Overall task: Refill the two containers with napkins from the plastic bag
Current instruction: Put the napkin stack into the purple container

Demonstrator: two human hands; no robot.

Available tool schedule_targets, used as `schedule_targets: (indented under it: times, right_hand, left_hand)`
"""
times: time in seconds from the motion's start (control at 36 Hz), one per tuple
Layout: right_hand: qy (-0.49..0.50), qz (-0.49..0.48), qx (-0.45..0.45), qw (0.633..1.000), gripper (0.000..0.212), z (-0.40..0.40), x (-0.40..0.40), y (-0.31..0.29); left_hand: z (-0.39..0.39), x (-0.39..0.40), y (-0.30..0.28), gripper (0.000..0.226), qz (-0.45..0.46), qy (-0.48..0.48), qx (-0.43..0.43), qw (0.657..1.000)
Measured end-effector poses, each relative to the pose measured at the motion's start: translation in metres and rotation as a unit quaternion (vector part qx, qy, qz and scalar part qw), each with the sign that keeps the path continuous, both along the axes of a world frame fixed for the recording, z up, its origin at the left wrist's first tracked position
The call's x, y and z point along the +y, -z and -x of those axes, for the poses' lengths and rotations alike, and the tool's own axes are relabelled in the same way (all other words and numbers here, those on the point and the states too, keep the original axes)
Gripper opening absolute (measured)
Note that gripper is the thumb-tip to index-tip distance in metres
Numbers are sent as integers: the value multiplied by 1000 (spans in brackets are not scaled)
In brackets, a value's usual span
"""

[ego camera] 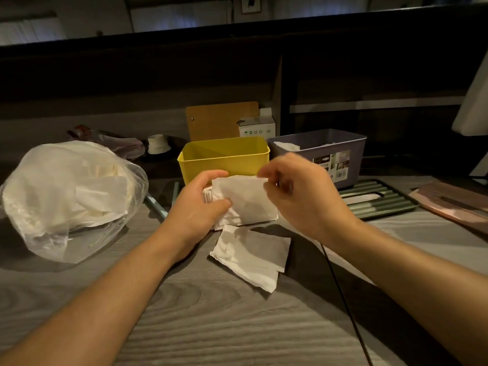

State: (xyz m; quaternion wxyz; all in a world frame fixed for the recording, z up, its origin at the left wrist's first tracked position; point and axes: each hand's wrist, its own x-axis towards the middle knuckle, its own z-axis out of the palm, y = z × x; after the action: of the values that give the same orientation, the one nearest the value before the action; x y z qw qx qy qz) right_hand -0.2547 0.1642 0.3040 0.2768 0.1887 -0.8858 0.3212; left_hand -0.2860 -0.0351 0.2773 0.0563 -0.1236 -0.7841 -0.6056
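Grey table [211,326]: both hands, left [196,207] & right [298,192], pinch napkin stack [245,199]; purple bin [317,151] at 1 o'clock, label unreadable.

Two containers, one yellow [224,159] and one grey [317,151], one plastic bag [68,196], two hands.

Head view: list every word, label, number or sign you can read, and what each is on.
White box: a row of small green shipping symbols, no words readable.
Grey container: sticker with small pictures, print and a barcode, all too small and blurred to read.
Framed picture on the wall: too dark to read.
Nothing else carries text.
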Motion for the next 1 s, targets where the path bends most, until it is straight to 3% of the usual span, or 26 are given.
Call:
schedule_targets:
  times: [0.06, 0.14, 0.31, 0.44, 0.64, 0.86, 1.0]
  right_hand:
    - [-27, -99, -110, 989, 22, -12, -1, -4]
    - [-44, -240, -262, 934, 56, -24, -8, 0]
    - [-56, -184, -323, 927, 49, -29, -16, -3]
    - [-80, -79, -334, 936, 33, -26, -12, -1]
    - [-136, 69, -315, 937, 47, -14, 2, 1]
    - [-103, 62, -149, 981, 32, 2, 13, 4]
    - [-102, 57, -138, 983, 33, 6, 13, 8]
  left_hand:
    - [0, 0, 0, 48, -14, 2, -3, 1000]
    - [-1, 0, -1, 46, -19, 4, -8, 1000]
    - [-2, 1, -1, 46, -6, 0, -5, 1000]
    - [-3, 1, -3, 47, -16, 7, -16, 1000]
    - [-2, 1, -2, 40, -26, 19, -27, 999]
    - [-6, 4, -8, 39, -15, 11, -52, 998]
    - [-10, 6, -12, 28, -43, 11, -72, 996]
